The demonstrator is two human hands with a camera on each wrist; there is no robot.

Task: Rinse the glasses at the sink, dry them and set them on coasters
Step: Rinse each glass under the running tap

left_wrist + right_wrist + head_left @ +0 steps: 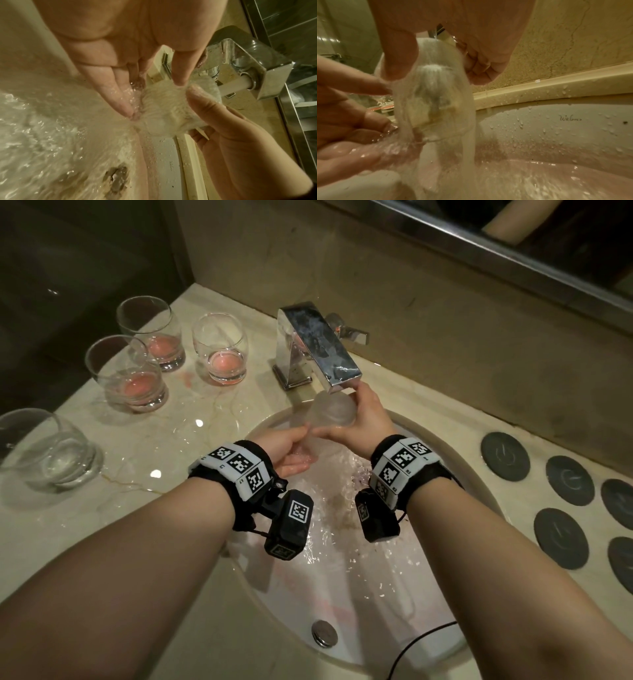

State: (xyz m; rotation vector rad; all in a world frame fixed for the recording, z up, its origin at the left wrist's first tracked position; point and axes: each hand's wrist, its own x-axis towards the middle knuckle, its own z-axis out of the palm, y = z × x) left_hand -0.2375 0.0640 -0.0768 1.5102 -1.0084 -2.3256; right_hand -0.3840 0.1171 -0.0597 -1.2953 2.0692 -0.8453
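A clear glass (330, 412) is held tilted under the running chrome faucet (318, 344), and water sheets over it (436, 101). My right hand (358, 414) grips the glass from the right, thumb on the near side and fingers curled behind. My left hand (301, 448) lies just left of and below it, fingers fairly straight. Its wet fingertips (126, 108) touch the glass's lower end (168, 108) in the stream. Three glasses with pink dregs (150, 337) (130, 374) (221, 350) stand on the counter at left. Several dark round coasters (505, 457) lie on the right.
A clear glass holding some water (48, 450) stands at the counter's near left. Water swirls pinkish in the white sink basin (394, 611), with its drain plug (323, 633) near the front. The counter beside the glasses is wet. A mirror edge runs along the back wall.
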